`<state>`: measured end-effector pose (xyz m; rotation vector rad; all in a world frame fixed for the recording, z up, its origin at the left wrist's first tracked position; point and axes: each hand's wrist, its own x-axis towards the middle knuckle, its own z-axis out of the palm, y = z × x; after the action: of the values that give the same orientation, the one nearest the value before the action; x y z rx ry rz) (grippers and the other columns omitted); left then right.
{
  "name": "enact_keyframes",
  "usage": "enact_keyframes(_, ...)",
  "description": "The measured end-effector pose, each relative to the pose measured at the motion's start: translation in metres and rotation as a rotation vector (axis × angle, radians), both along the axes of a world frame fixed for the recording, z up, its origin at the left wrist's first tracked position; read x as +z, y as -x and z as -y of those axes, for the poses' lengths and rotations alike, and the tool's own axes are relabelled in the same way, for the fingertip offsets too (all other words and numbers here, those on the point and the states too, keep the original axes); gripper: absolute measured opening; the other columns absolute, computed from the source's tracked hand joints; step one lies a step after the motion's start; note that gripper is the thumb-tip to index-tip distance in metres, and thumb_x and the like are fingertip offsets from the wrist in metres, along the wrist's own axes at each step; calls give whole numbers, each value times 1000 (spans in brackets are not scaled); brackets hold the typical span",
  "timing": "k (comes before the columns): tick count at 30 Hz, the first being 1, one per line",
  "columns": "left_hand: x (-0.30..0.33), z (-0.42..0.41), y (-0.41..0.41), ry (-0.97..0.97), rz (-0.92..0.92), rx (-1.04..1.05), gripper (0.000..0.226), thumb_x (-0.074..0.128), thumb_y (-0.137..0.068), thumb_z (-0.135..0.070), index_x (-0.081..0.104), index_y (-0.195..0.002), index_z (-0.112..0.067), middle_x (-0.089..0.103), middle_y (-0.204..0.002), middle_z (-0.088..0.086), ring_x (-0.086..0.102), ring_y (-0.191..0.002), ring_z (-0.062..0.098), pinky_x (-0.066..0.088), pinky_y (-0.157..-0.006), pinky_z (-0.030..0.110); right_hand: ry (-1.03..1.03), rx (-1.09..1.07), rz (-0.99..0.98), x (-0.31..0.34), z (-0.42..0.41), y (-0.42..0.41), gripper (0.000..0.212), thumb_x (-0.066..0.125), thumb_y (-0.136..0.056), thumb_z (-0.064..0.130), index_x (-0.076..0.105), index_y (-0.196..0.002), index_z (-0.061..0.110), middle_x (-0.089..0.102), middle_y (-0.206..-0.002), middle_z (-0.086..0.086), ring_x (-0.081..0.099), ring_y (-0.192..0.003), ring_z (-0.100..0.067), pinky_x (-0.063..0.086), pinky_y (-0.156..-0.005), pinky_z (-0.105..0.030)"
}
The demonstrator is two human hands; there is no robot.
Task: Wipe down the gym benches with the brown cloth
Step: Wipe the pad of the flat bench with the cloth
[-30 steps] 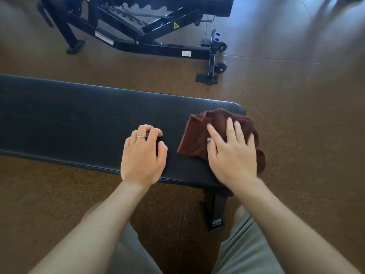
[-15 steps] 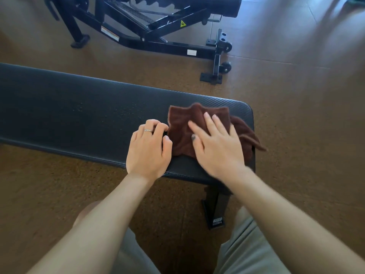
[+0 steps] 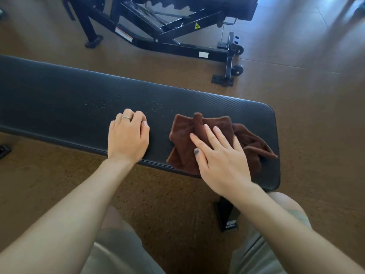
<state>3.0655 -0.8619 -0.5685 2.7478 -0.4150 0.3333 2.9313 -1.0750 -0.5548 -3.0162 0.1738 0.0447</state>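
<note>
Cloth [image 3: 185, 143] bunched under flat right hand [image 3: 221, 157] (left [image 3: 127, 139] curled, empty, at 9 o'clock); could slip off counter [image 3: 59, 101] edge.

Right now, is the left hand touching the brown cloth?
Apart. The head view shows the left hand resting on the bench, with a bare strip of black pad between it and the brown cloth.
</note>
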Motion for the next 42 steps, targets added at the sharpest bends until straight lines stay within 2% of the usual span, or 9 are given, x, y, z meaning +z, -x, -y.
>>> enact_keyframes(6, -7, -3, 0, 92, -2, 35, 34, 28, -102, -29, 58, -95, -17, 58, -99, 3, 52, -88, 22, 44, -82, 44, -2, 33, 41, -4, -44, -72, 63, 5, -103, 57, 33, -158, 45, 24, -171, 4, 20, -158, -25, 14, -128, -55)
enact_keyframes(11, -6, -4, 0, 92, -29, 18, 33, 28, -101, -29, 58, -96, -18, 57, -100, 1, 51, -88, 21, 42, -83, 41, -11, -46, -4, -2, -23, -13, 56, 11, -106, 57, 27, -160, 47, 17, -171, 8, 10, -160, -20, 4, -128, -49)
enact_keyframes(14, -7, -3, 0, 83, -29, 19, 33, 27, -101, -30, 58, -96, -18, 57, -101, 1, 51, -88, 20, 43, -82, 41, -8, -141, -36, -1, -17, 1, 59, 6, -105, 58, 25, -160, 49, 15, -172, 8, 8, -160, -20, 0, -127, -47)
enact_keyframes(20, -7, -3, 0, 75, -28, -8, 32, 27, -101, -27, 57, -97, -17, 56, -99, 2, 51, -87, 21, 43, -81, 41, 12, -64, 43, -2, -72, -41, 61, 8, -105, 54, 36, -158, 41, 26, -170, 3, 21, -158, -26, 13, -128, -54)
enact_keyframes(24, -4, -5, 1, 95, -39, -25, 34, 27, -101, -27, 59, -99, -15, 59, -102, 4, 53, -90, 21, 43, -83, 41, -21, -42, 42, -2, -57, -33, 56, 14, -106, 54, 34, -158, 44, 25, -170, 6, 17, -159, -22, 10, -129, -51)
enact_keyframes(29, -6, -7, 3, 94, -54, -30, 46, 20, -99, -34, 61, -102, -14, 62, -108, 7, 56, -95, 23, 46, -85, 41, -8, -383, -10, 3, 9, 18, 58, 12, -104, 56, 28, -159, 48, 22, -171, 4, 15, -159, -19, 16, -127, -52)
enact_keyframes(32, -5, -4, 3, 77, -63, -15, 53, 15, -98, -38, 61, -105, -14, 63, -111, 9, 57, -98, 26, 47, -87, 42, -1, -534, -7, 3, -4, 14, 58, 13, -105, 52, 26, -161, 44, 21, -171, 2, 15, -159, -22, 17, -126, -56)
enact_keyframes(37, -7, -4, 2, 72, -69, -37, 49, 18, -99, -37, 61, -106, -15, 62, -111, 8, 56, -98, 25, 46, -88, 44, -12, -299, 72, -4, -84, -12, 58, 14, -106, 51, 37, -158, 38, 29, -169, 4, 22, -158, -24, 15, -128, -54)
enact_keyframes(42, -7, -9, -1, 102, -64, -65, 48, 19, -99, -35, 61, -104, -15, 62, -109, 8, 57, -96, 25, 46, -87, 44, -14, -237, 45, -3, -43, 3, 52, 23, -107, 51, 32, -158, 46, 25, -170, 6, 17, -159, -18, 18, -127, -50)
